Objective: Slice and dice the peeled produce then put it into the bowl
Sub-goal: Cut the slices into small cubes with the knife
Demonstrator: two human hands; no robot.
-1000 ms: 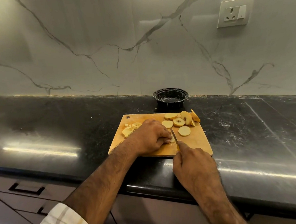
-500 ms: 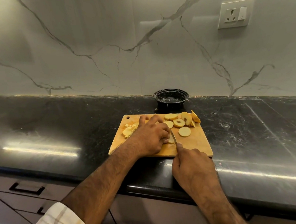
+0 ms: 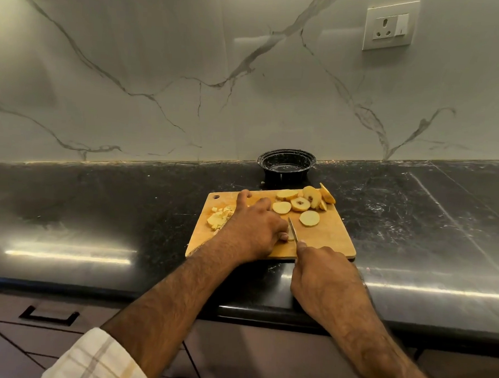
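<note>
A wooden cutting board lies on the black counter. Several round pale-yellow slices lie at its far right. A small heap of diced pieces sits at its left. My left hand lies on the board's middle, its fingertips holding down a slice that it mostly hides. My right hand grips a knife at the board's near edge; the blade points away from me, right beside the left fingertips. A black bowl stands behind the board by the wall.
The marble wall rises right behind the bowl, with a socket high on the right. The black counter stretches wide to both sides of the board. Drawers with a dark handle sit below the counter's front edge.
My left hand spread its thumb and a finger toward the board's far edge and shifted slightly. The knife blade stays beside the held slice, shifting only slightly.
</note>
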